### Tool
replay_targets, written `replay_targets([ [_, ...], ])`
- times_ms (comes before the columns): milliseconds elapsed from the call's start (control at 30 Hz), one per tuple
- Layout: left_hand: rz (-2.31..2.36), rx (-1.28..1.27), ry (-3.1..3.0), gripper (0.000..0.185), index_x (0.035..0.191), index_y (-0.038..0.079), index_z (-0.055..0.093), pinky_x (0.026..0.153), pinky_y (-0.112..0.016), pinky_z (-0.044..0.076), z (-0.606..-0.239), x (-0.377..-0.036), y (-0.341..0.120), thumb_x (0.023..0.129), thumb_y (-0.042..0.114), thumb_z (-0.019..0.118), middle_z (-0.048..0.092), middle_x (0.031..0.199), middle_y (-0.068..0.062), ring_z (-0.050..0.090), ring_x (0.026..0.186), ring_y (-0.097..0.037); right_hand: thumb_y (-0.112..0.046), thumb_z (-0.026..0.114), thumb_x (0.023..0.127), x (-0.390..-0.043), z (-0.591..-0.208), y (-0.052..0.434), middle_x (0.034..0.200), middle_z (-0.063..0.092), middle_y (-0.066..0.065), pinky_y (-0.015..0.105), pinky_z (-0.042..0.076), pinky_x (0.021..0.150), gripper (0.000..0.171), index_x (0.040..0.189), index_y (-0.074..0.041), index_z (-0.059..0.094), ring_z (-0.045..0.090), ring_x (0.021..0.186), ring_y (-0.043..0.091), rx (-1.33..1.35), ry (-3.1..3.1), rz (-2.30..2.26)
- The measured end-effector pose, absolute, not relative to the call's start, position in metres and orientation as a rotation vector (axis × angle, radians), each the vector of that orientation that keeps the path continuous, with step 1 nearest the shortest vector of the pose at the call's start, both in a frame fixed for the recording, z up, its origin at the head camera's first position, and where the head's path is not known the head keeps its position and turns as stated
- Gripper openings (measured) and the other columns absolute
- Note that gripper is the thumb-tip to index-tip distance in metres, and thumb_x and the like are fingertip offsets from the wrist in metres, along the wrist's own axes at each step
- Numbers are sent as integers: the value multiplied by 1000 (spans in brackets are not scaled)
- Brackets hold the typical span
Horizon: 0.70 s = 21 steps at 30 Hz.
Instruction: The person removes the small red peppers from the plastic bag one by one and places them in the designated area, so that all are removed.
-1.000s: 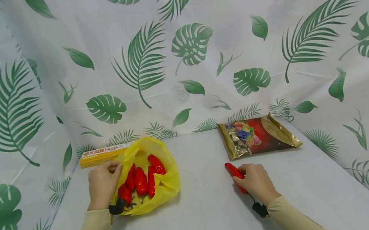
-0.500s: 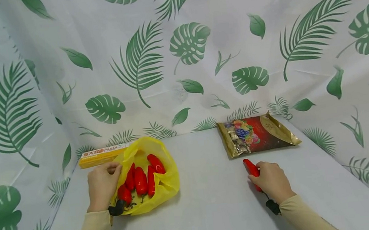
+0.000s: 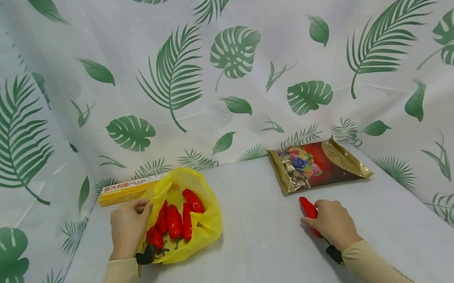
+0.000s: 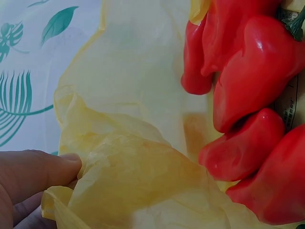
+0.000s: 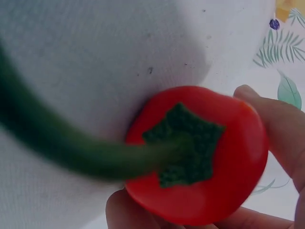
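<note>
My left hand (image 3: 127, 227) pinches the rim of a yellow plastic bag (image 3: 202, 219) on the left of the table. In the left wrist view my thumb (image 4: 38, 171) presses the crumpled bag film (image 4: 133, 171). Several red peppers (image 3: 173, 220) lie inside the bag, and they fill the right of the left wrist view (image 4: 252, 86). My right hand (image 3: 334, 222) grips one red pepper (image 3: 308, 209) low over the white table, just in front of a snack pouch. The right wrist view shows that pepper's top (image 5: 200, 152) with its green stem (image 5: 57, 143), fingers curled round it.
A red and gold snack pouch (image 3: 318, 164) lies flat at the back right. A yellow pasta box (image 3: 125, 191) lies behind the bag at the back left. White leaf-print cloth walls (image 3: 218, 67) close in the table (image 3: 260, 249) on three sides.
My right hand has carried the red pepper to the right, from the table's middle toward the snack pouch. My left hand has stayed on the bag rim.
</note>
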State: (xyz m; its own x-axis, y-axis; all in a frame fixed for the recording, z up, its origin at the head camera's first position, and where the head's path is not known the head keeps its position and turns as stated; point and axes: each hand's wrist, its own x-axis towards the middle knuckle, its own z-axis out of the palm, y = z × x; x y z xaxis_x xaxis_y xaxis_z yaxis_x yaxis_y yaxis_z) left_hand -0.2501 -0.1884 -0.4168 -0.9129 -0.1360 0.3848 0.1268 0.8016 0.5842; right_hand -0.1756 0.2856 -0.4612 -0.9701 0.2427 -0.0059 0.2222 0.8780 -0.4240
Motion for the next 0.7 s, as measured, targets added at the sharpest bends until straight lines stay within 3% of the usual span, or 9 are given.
replay_targets([
  [167,-873,14,-2564,23,101,1,80,59,-31,60,-418,-250,-193,96,22,75,80,89,-17,74,73,-27,-44,85,82,-181,-457,284,100,74,24,38,59,62,70,120,12,67,63,76,27,-376,-3026,652],
  [300,-892,21,-2560,22,101,1,80,59,-29,59,-418,-251,-194,96,22,75,80,89,-16,74,72,-26,-48,84,83,-181,-454,286,106,73,28,38,57,59,74,123,12,66,64,76,28,-367,-3024,625],
  [700,-912,-13,-2545,19,99,3,80,60,-30,58,-421,-256,-195,97,21,74,80,88,-14,72,72,-23,-64,75,84,-187,-437,271,100,77,21,36,49,51,76,125,0,70,67,75,28,-338,-2996,518],
])
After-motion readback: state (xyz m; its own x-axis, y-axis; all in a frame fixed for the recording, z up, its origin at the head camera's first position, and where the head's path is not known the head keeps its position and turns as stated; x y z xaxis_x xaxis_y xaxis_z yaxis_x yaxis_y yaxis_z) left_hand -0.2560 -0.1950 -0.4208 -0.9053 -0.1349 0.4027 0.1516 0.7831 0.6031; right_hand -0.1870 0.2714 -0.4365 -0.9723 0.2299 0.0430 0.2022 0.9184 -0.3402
